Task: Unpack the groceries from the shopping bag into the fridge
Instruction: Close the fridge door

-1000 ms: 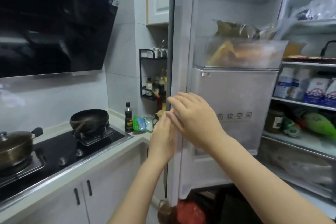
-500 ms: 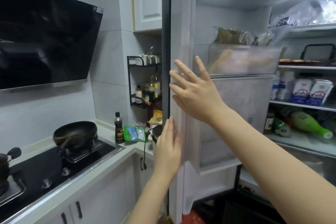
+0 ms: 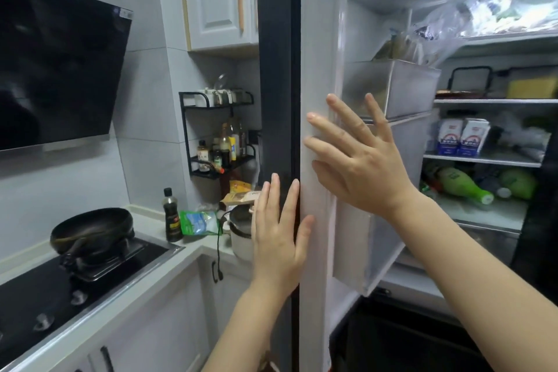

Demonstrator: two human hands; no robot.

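Head view of a kitchen with the fridge door (image 3: 317,69) standing open, seen almost edge-on. The left hand (image 3: 277,238) was raised with its fingers straight and loosely spread, palm toward the dark outer face of the door at its edge, thumb on the white side; it gripped nothing. The right hand (image 3: 359,154) was splayed wide, fingertips laid against the white inner edge of the door, also empty. Whether either palm pressed firmly on the door could not be told.

Behind the right hand, a clear door bin (image 3: 392,87) held brownish packets. Inside the fridge, two white-and-blue cartons (image 3: 462,137) stood side by side on a middle shelf, and a green bottle (image 3: 462,184) lay on its side on the shelf below. A crumpled plastic bag (image 3: 483,15) sat on the top shelf. The shopping bag was not visible.

To the left, the surface (image 3: 169,254) carried a dark sauce bottle (image 3: 171,217) just beside a green-and-white packet (image 3: 199,222), with a small white pot (image 3: 241,235) near the door. A black pan (image 3: 90,229) rested on the hob (image 3: 45,287), under a dark range hood (image 3: 57,60). A black wall rack (image 3: 217,136) held bottles and jars.
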